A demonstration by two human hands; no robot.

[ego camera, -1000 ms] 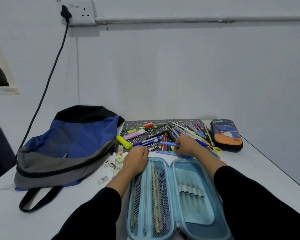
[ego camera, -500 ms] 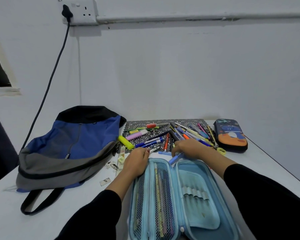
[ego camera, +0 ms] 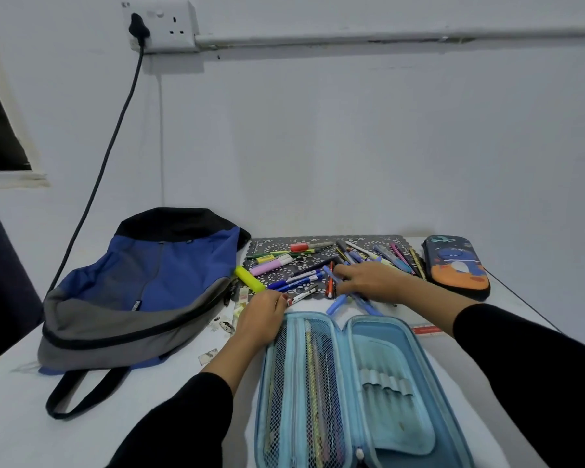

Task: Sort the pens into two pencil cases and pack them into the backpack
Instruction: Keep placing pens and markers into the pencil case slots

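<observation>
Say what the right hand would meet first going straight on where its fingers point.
Probably the orange-and-black pen just left of the right hand and its fingers, on the dark lace-patterned mat; depth unclear.

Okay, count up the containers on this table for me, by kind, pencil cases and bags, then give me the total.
Pencil cases: 2, open light blue case, shut dark case
Bags: 1, blue and grey backpack
Total: 3
</observation>
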